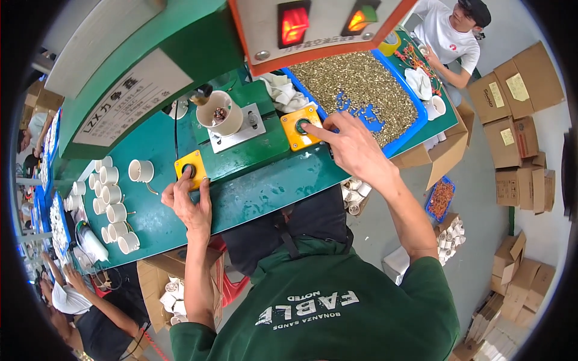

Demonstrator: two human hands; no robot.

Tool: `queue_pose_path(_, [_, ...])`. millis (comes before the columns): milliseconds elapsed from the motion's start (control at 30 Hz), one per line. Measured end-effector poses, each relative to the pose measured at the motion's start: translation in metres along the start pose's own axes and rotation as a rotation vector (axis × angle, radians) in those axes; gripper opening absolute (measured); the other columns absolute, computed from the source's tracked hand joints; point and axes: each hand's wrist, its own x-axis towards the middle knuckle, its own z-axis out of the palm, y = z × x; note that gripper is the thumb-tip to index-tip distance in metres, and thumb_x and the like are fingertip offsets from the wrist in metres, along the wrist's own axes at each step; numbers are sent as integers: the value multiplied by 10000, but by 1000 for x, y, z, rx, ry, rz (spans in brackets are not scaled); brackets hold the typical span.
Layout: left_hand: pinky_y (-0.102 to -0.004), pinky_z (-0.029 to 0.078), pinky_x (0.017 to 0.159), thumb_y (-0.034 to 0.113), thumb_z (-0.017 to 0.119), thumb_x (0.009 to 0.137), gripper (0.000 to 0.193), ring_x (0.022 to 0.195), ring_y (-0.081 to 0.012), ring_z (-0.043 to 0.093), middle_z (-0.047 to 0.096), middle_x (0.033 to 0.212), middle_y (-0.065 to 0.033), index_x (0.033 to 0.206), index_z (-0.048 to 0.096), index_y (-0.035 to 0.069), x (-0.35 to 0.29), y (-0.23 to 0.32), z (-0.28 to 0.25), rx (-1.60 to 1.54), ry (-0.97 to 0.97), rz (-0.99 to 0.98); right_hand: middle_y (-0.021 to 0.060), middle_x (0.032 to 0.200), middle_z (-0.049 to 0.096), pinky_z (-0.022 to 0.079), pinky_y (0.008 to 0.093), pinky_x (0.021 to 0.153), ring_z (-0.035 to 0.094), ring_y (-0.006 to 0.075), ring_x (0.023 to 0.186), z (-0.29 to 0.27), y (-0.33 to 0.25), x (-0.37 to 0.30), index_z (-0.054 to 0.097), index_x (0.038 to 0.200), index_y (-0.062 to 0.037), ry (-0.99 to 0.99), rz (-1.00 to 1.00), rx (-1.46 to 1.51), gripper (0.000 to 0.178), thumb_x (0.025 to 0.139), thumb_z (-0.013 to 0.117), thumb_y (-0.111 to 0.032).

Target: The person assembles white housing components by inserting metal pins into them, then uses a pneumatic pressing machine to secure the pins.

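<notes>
At the table's (265, 198) near edge, both hands hold nothing: the left hand (191, 207) curls loosely, a finger at the button of one yellow box (197, 175), and the right hand (355, 144) reaches its index finger onto the button of another yellow box (294, 137). Whether either button is pushed in, I cannot tell. Beyond them, the white cup (232, 124), dark bits inside, stands on the metal plate (229, 143) beneath the press's rod (201, 94). Off-centre, it could crack or tip under a downstroke; loose bits could be crushed crooked. Farther right lies a blue tray (374, 126) of brass-coloured pieces.
</notes>
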Motion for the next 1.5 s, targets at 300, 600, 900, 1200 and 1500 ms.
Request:
queue_pose_path(300, [-419, 410, 924, 44, 782, 777, 426, 1046, -328, 539, 605, 1246, -148, 1115, 523, 59, 1, 3, 3, -44, 66, 46, 164, 928, 614, 488, 442, 820, 589, 360, 917, -6, 57, -13, 673, 1093, -53, 213, 238, 58, 298, 796, 671, -30])
queue_pose_path(600, [-440, 435, 900, 45, 801, 752, 470, 1083, -350, 535, 568, 1225, -186, 1131, 524, 65, 2, 5, 3, -79, 87, -4, 188, 915, 609, 477, 460, 804, 605, 372, 900, -1, 69, 2, 646, 947, 1, -79, 334, 55, 141, 843, 656, -95])
queue_pose_path(900, [-435, 445, 910, 53, 811, 740, 477, 1089, -347, 530, 551, 1227, -178, 1127, 533, 54, 1, 0, 0, -100, 111, -53, 178, 881, 644, 499, 430, 738, 634, 358, 831, -18, 57, 18, 647, 872, 14, -36, 252, 64, 96, 800, 682, -39])
queue_pose_path(1200, [-400, 493, 855, 20, 792, 740, 368, 1035, -332, 552, 533, 1230, -183, 1048, 590, 18, -1, 1, 3, -154, 97, -82, 15, 747, 646, 426, 248, 589, 490, 83, 636, -43, -47, 105, 727, 922, -22, 46, 26, 505, 115, 835, 738, -97])
queue_pose_path(1500, [-404, 480, 836, 30, 796, 727, 382, 983, -312, 556, 544, 1214, -166, 1048, 588, 29, 2, 3, 3, -175, 107, -80, 98, 926, 686, 514, 323, 731, 659, 206, 842, -30, -74, 148, 674, 1046, -55, -156, -24, 400, 230, 863, 635, -189])
